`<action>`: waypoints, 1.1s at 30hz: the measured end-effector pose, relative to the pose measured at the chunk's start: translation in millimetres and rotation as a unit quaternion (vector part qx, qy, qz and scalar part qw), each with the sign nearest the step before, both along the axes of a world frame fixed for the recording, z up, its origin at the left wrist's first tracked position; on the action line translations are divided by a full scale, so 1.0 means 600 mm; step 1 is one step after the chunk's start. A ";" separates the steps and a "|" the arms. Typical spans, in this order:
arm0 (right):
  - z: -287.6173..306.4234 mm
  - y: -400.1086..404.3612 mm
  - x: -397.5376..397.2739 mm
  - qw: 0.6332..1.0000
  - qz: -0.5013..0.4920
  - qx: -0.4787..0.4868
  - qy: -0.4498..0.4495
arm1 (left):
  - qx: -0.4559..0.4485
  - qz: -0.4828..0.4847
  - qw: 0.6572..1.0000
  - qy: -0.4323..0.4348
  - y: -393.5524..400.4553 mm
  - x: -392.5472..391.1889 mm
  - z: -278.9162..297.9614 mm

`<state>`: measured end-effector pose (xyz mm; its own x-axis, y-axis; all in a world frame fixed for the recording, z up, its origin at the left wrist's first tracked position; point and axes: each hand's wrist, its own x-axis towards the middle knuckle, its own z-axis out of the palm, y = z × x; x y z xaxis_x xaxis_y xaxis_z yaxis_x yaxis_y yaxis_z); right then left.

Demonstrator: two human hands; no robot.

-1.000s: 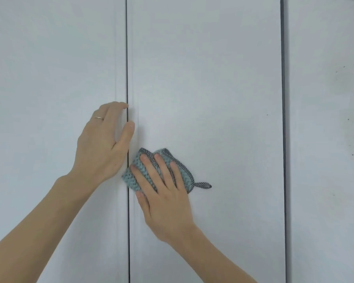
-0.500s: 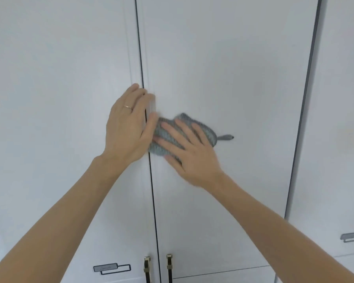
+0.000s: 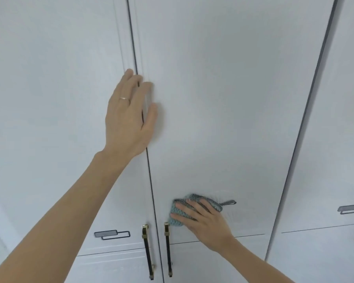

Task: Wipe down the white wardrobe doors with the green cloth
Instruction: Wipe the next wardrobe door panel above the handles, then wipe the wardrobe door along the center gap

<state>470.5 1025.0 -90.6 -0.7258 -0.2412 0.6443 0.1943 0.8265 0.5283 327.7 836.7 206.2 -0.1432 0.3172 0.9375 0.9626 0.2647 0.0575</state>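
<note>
Cloth position governs the next stroke: the green knitted cloth with dark checked edging [image 3: 177, 216] lies flat against the middle white wardrobe door panel [image 3: 223, 99], low on that panel, just above and right of the right-hand dark bar handle with brass ends [image 3: 167, 248]. The right hand [image 3: 204, 219] covers it with straight, spread fingers, pressing it onto the door; no finger curls round it. The cloth's hanging loop [image 3: 229, 202] points right, so its long axis runs roughly across the door.

The left hand [image 3: 129, 113] rests flat and uncurled, well above the cloth, straddling the dark vertical seam [image 3: 151, 184] between the left white door panel [image 3: 49, 99] and the middle one. It holds nothing and appears to brace the doors.

Judgement: most of the panel lies up and right of the cloth. The right hand is the nearer and the only working hand. The handle beside the cloth may snag its edge.
</note>
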 end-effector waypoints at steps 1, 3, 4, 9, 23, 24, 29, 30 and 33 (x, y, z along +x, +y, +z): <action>0.001 0.008 0.007 1.000 0.011 0.003 -0.009 | 0.000 0.004 1.000 0.001 0.000 -0.003 -0.010; 0.027 0.023 0.018 0.999 0.030 -0.012 -0.018 | 0.011 0.006 1.000 0.005 0.007 -0.003 -0.025; 0.046 0.027 0.016 0.999 0.036 -0.031 -0.003 | 0.016 0.010 1.000 0.005 0.003 -0.004 -0.030; 0.177 0.140 0.076 0.969 -0.020 -0.131 0.207 | 0.010 0.035 0.999 0.021 0.033 0.017 -0.027; 0.524 0.190 0.123 0.934 -0.070 -0.193 0.293 | -0.010 -0.092 0.988 0.124 0.191 0.117 0.067; 0.521 0.195 0.130 0.931 -0.077 -0.198 0.298 | -0.015 -0.103 0.986 0.129 0.210 0.133 0.076; 0.474 0.250 0.169 0.880 -0.112 -0.267 0.376 | -0.055 -0.124 0.981 0.136 0.297 0.209 0.098; 0.465 0.266 0.181 0.872 -0.110 -0.278 0.388 | -0.057 -0.120 0.981 0.139 0.315 0.223 0.101; 0.447 0.297 0.203 0.879 -0.098 -0.264 0.385 | -0.053 -0.101 0.982 0.148 0.359 0.254 0.109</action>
